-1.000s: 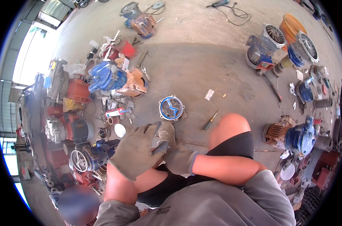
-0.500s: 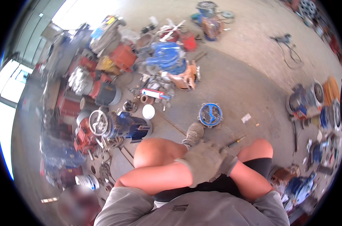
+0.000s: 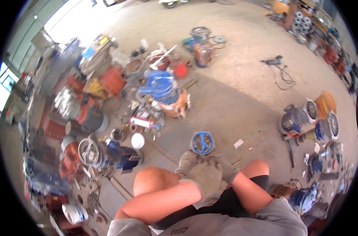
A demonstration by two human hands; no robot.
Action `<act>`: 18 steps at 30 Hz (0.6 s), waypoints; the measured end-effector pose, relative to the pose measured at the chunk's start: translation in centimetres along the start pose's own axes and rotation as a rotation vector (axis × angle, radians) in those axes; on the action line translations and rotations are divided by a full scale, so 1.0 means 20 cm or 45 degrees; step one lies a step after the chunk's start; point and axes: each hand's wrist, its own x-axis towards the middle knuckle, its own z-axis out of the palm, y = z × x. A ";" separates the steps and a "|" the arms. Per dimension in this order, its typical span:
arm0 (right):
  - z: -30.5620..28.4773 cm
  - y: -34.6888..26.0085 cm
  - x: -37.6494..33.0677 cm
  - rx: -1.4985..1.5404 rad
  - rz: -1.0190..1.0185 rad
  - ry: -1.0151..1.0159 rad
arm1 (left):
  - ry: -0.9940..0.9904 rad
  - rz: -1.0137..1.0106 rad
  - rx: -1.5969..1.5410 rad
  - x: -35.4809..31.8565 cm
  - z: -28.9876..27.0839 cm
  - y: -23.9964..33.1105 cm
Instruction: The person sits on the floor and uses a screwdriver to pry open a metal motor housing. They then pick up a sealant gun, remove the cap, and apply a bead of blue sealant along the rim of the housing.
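Observation:
My left hand [image 3: 204, 177] and my right hand [image 3: 225, 170], both in grey-brown work gloves, are together between my knees. The gloves touch, and the fingers look curled inward. Whatever lies between them, if anything, is hidden beneath the gloves. Just beyond the fingertips a round metal housing with a blue rim and a blue bar across it [image 3: 202, 143] rests on the floor. The thin end of a screwdriver-like tool [image 3: 237, 162] shows on the floor beside my right hand.
On the left crowd motors and pump parts, a blue motor with a handwheel [image 3: 120, 156], a white lid [image 3: 138, 141], and a red-and-white sealant tube [image 3: 142, 122]. More motors [image 3: 299, 118] stand at right. A corded power tool [image 3: 274, 60] lies farther off.
The view has tilted up and turned right, so the floor things sit lower and farther left. My gloved hands stay together; the tool beside my right hand is more covered.

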 end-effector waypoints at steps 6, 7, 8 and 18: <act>-0.39 -0.75 0.10 -0.406 0.139 -0.088 | -0.013 -0.043 0.099 0.01 0.02 -0.13; -0.35 -0.66 0.08 -0.226 0.174 0.058 | -0.012 -0.056 0.121 0.02 -0.01 -0.11; -0.33 -0.58 0.05 -0.044 0.199 0.205 | -0.011 -0.073 0.142 0.04 -0.03 -0.11; -0.41 -0.60 0.05 0.038 0.277 0.512 | -0.149 -0.034 0.126 0.12 -0.03 -0.16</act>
